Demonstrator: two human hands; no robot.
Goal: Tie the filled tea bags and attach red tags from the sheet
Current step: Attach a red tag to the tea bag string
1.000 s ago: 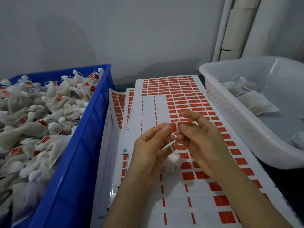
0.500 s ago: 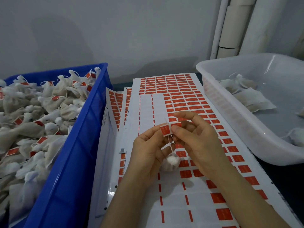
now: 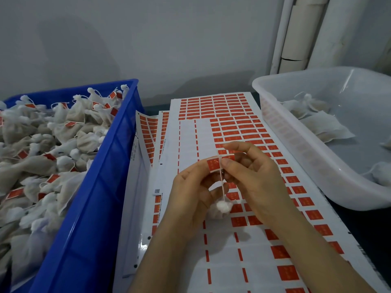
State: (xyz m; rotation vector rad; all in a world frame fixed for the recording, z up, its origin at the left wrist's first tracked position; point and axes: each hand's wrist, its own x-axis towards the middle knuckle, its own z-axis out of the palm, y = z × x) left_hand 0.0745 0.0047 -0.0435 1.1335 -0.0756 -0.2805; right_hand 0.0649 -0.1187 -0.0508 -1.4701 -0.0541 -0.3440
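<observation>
Grey wall [image 3: 148, 39] and 2 pale pipes [image 3: 296, 32] stand behind your work surface, which is almost wholly covered by overlapping tag sheets; I count at least 3, the top sheet [image 3: 224, 261] with many red tags left and bare strips where some are gone.

Your 2 hands meet above that sheet. Your left hand [image 3: 190, 193] pinches 1 red tag [image 3: 213, 164] between thumb and forefinger, and your right hand [image 3: 254, 178] pinches its other half, the remaining fingers loosely curled. 1 white string [image 3: 222, 185] runs down from the tag to 1 tied tea bag [image 3: 223, 207], which hangs between your palms just above the sheet.

2 containers flank you: the blue crate [image 3: 88, 218] on your left, heaped with tied, tagged bags too many to count, and the white tub [image 3: 296, 144] on your right, holding about 5 bags without tags.
</observation>
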